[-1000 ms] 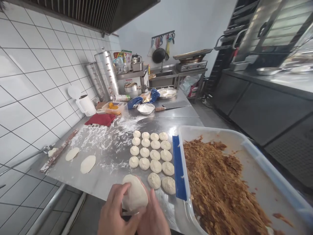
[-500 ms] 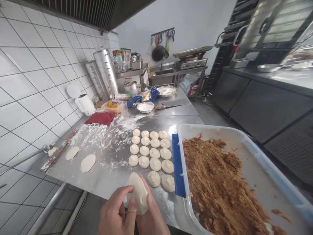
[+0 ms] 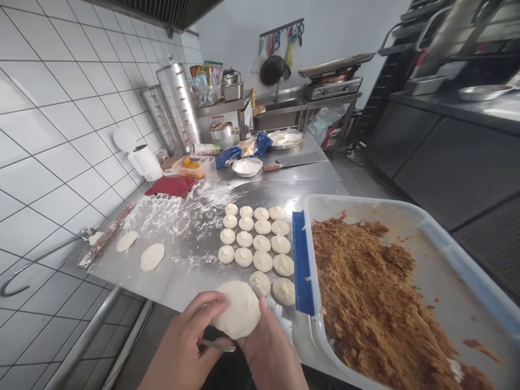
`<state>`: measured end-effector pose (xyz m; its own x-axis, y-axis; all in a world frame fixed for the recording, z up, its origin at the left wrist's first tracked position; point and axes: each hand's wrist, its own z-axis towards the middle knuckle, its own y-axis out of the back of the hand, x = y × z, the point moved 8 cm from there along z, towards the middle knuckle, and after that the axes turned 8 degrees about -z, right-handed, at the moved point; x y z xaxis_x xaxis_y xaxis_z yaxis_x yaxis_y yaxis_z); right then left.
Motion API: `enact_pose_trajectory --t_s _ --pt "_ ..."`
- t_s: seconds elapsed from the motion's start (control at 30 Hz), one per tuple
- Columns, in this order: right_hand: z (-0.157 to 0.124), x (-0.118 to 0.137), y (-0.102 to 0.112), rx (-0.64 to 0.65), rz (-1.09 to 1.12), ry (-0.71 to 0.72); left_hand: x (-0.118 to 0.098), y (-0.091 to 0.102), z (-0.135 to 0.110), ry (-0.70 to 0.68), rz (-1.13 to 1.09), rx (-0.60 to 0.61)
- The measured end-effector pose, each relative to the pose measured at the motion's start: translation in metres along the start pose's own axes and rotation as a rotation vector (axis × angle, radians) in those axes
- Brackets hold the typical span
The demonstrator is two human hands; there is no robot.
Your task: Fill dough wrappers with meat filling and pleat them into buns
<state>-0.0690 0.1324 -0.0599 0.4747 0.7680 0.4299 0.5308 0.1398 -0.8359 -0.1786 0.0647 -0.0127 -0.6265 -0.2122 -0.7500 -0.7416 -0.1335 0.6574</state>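
Nearest to me, I had the left hand [image 3: 221, 322] clamped on a metal utensil [image 3: 219, 345], partly hidden, while its fingers touched the left edge of a round dough wrapper [image 3: 239, 313]. The right hand [image 3: 270, 341] held this wrapper from below, thumb at its right edge, above the near side of the steel table [image 3: 182, 281]. At near right, a plastic tub [image 3: 455, 271] contained brown shredded filling [image 3: 365, 292]. Just left of it sat eighteen pleated buns [image 3: 261, 243] in rows. Farther left lay two flat dough discs [image 3: 152, 257] and a stained wooden stick [image 3: 106, 236]. Beyond, I saw a red cloth [image 3: 170, 187], a bowl of white powder [image 3: 247, 167] and a cleaver [image 3: 303, 159].
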Motion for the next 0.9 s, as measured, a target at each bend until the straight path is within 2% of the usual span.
enact_pose_trajectory --t_s 0.1,0.3,0.47,0.67,0.8,0.9 --pt "-0.004 0.005 -0.001 -0.05 -0.064 -0.032 -0.001 0.006 0.001 0.028 -0.045 0.044" --pt "-0.01 0.016 0.0 -0.059 -0.143 -0.048 0.003 0.011 0.002 0.083 -0.086 0.116" --pt "-0.01 0.017 -0.002 -0.006 -0.15 -0.08 -0.005 0.016 0.0 0.002 -0.129 0.057" --pt "-0.011 0.017 -0.004 0.0 -0.172 -0.11 -0.012 0.01 0.002 -0.086 -0.125 0.078" --pt "-0.012 0.018 -0.007 0.017 -0.154 -0.096 -0.009 0.013 0.004 -0.051 -0.143 -0.016" --pt "-0.013 0.017 -0.005 -0.013 -0.165 -0.086 -0.009 0.01 0.004 -0.036 -0.103 -0.028"
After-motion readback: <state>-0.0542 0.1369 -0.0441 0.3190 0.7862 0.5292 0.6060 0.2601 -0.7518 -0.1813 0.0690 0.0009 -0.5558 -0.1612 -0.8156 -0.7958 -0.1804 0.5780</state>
